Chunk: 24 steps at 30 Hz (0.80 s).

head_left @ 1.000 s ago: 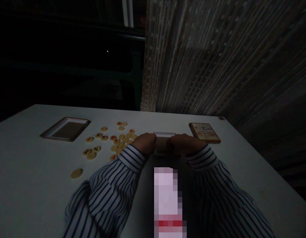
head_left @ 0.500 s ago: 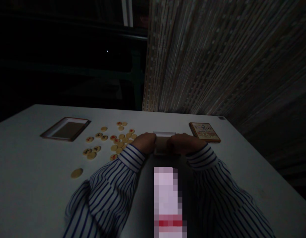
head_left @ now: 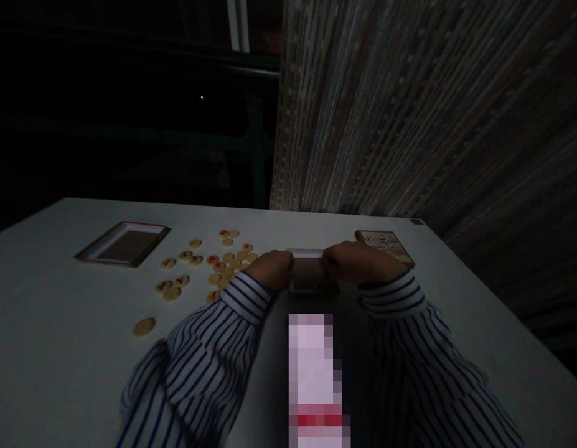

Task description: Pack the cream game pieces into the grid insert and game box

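Observation:
A small shallow open box (head_left: 309, 272) lies on the table in front of me, its pale inner wall showing at the far side. My left hand (head_left: 274, 269) is closed on the box's left side. On the right side, at the far corner, my right hand (head_left: 356, 261) has its fingers curled against the edge; the fingertips are partly hidden. Near the box's lower right corner is a dim reddish patch that I cannot make out. Left of my left hand lie several round wooden Chinese chess pieces (head_left: 226, 272), some face up with red or black characters.
Another open shallow tray or lid (head_left: 129, 244) rests at the far left of the white table (head_left: 83, 323). A flat box with a printed cover (head_left: 388, 246) is at the right, partly behind my right hand. A bead or string curtain (head_left: 363, 124) hangs behind the table. The scene is dark.
My right hand has shifted up and to the right along the box's right side, uncovering more of its inside. My left hand and the chess pieces stay put.

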Each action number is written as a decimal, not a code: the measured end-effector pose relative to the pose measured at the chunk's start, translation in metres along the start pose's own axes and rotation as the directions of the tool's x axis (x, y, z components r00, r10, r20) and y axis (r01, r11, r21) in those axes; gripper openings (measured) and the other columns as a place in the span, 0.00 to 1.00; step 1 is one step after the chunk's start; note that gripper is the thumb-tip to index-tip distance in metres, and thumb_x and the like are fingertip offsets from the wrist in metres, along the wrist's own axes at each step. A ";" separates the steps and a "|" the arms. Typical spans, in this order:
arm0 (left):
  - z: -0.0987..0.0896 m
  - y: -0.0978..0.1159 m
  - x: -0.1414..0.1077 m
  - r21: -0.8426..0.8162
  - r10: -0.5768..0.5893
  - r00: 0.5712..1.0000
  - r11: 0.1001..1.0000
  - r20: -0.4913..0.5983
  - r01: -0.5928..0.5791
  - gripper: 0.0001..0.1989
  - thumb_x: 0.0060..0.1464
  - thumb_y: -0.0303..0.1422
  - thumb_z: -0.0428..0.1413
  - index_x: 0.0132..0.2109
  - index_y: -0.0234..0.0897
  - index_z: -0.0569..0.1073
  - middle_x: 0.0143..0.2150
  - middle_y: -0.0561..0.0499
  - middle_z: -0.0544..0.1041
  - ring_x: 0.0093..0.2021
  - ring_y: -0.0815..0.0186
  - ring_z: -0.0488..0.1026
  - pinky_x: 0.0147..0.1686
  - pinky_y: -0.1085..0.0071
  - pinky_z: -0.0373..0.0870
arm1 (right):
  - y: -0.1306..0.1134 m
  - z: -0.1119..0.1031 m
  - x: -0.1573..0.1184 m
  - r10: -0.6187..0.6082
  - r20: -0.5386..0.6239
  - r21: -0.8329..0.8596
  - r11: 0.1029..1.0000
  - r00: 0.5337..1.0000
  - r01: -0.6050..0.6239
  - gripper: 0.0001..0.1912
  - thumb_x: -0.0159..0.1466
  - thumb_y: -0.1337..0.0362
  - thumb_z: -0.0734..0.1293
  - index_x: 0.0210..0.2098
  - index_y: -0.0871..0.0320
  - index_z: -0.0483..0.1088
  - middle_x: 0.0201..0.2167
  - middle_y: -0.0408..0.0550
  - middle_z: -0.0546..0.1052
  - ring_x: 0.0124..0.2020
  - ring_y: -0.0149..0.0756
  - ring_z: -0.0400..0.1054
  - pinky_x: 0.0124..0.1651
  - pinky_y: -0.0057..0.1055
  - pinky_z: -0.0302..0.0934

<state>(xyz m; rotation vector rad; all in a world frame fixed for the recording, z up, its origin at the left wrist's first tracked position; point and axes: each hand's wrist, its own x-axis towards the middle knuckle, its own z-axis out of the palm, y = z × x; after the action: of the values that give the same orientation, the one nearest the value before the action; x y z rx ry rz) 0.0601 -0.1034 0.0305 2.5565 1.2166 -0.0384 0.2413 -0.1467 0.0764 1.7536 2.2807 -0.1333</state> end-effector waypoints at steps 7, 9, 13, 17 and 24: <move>0.003 -0.003 0.002 0.012 0.005 1.000 1.000 -0.022 -0.004 0.12 0.49 0.34 0.49 0.40 0.34 0.71 0.38 0.42 0.76 0.39 0.60 0.73 0.33 0.70 0.66 | 0.002 -0.001 -0.001 0.009 -0.017 0.008 1.000 1.000 -0.009 0.15 0.58 0.62 0.57 0.38 0.57 0.72 0.36 0.53 0.76 0.36 0.41 0.70 0.36 0.34 0.57; -0.001 -0.003 0.000 0.031 -0.020 1.000 0.999 -0.024 0.020 0.13 0.49 0.38 0.49 0.38 0.34 0.71 0.37 0.42 0.76 0.37 0.59 0.73 0.31 0.70 0.65 | 0.003 -0.002 -0.002 0.013 -0.028 0.013 1.000 1.000 -0.012 0.15 0.58 0.62 0.57 0.39 0.56 0.72 0.36 0.53 0.76 0.37 0.41 0.69 0.38 0.34 0.56; -0.017 -0.007 -0.007 0.023 -0.083 0.992 0.996 -0.098 0.086 0.13 0.51 0.38 0.47 0.37 0.35 0.71 0.36 0.42 0.76 0.35 0.60 0.73 0.30 0.70 0.64 | 0.003 -0.004 -0.006 -0.003 -0.109 0.001 1.000 0.994 0.003 0.13 0.58 0.62 0.57 0.37 0.56 0.71 0.35 0.52 0.76 0.38 0.41 0.69 0.40 0.36 0.56; -0.036 -0.014 -0.018 -0.033 -0.088 0.973 0.996 -0.214 0.083 0.11 0.51 0.35 0.46 0.36 0.36 0.70 0.35 0.46 0.76 0.34 0.63 0.72 0.31 0.71 0.63 | 0.001 -0.009 -0.010 -0.012 -0.250 -0.013 1.000 0.968 0.009 0.14 0.59 0.61 0.56 0.38 0.57 0.70 0.37 0.52 0.75 0.38 0.42 0.69 0.37 0.35 0.56; -0.051 -0.019 -0.032 -0.073 -0.092 0.934 0.995 -0.345 0.071 0.10 0.52 0.36 0.46 0.35 0.38 0.70 0.35 0.48 0.76 0.35 0.63 0.72 0.32 0.71 0.63 | -0.003 -0.021 -0.018 -0.060 -0.376 -0.022 0.998 0.925 0.056 0.14 0.61 0.63 0.56 0.42 0.58 0.68 0.40 0.52 0.74 0.42 0.40 0.66 0.42 0.34 0.54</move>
<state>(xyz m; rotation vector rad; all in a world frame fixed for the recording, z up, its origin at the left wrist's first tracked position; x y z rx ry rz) 0.0202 -0.1014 0.0795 2.5297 1.4229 0.4438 0.2392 -0.1594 0.1006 1.8375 2.5890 0.2269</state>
